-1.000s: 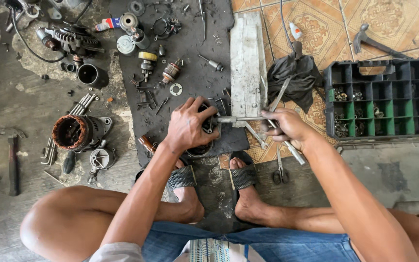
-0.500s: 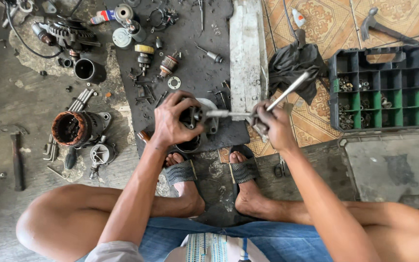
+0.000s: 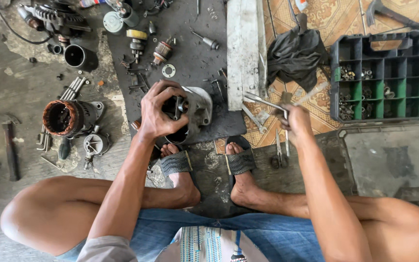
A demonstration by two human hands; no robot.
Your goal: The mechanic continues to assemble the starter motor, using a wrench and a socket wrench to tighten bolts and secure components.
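Observation:
My left hand [image 3: 158, 112] grips a grey metal motor housing [image 3: 196, 107] that rests on a black mat [image 3: 190, 58] just beyond my sandalled feet. My right hand [image 3: 294, 123] is off to the right of the housing, over the tiled floor, and holds a long metal wrench [image 3: 311, 93] that looks blurred. A second metal tool [image 3: 264, 102] lies or sticks out just left of that hand; whether the hand also grips it I cannot tell. Pliers [image 3: 280, 154] lie on the floor below the right hand.
A grey metal bar [image 3: 241, 48] lies along the mat's right edge. A black rag [image 3: 294, 54] and a black-and-green parts tray [image 3: 389, 77] sit at the right. A copper-wound stator housing [image 3: 69, 117], wrenches [image 3: 71, 88], a hammer [image 3: 9, 148] and small motor parts lie at the left.
My right hand has pulled away to the right with the wrench, off the housing. My left hand stays on the housing, which now sits upright and more exposed.

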